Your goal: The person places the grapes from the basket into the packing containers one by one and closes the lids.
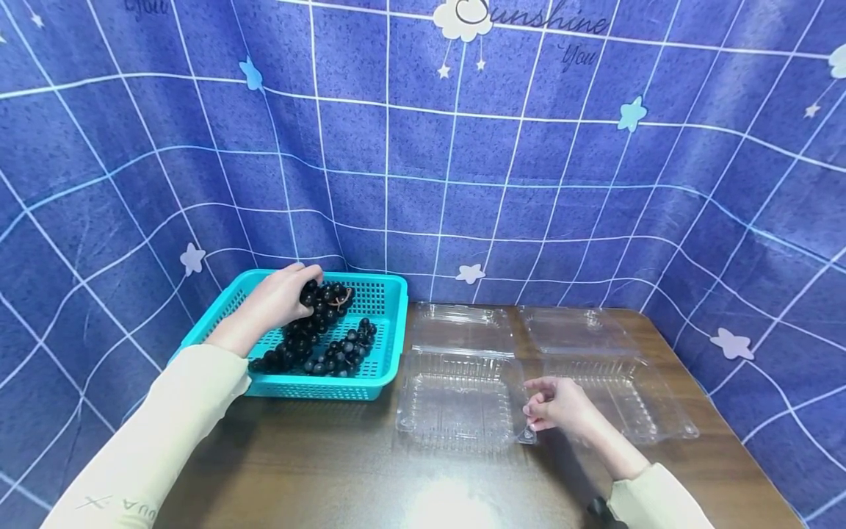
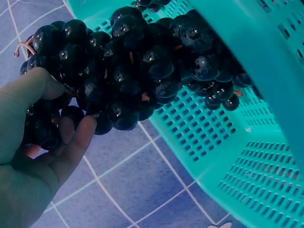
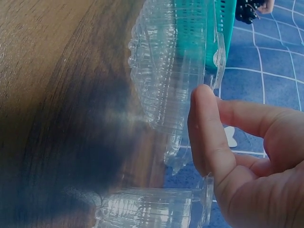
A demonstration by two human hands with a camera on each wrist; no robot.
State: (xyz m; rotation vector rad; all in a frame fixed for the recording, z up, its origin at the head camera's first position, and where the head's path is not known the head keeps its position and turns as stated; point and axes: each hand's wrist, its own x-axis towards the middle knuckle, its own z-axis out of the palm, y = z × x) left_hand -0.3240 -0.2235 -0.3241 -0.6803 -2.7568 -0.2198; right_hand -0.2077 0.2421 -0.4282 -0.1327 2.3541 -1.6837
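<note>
Left hand grips grape bunch, left of frame | I see clear tray rightward, lower centre | right hand nearer, at its edge, pinch unclear

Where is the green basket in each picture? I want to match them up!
Head view: the basket is left of the middle, on the table.
Left wrist view: the basket fills much of the right side, with dark grapes partly in front.
Right wrist view: the basket is at the top, right of the middle, partly behind a clear box.
Shared landmark: the blue cloth with white lines.
</note>
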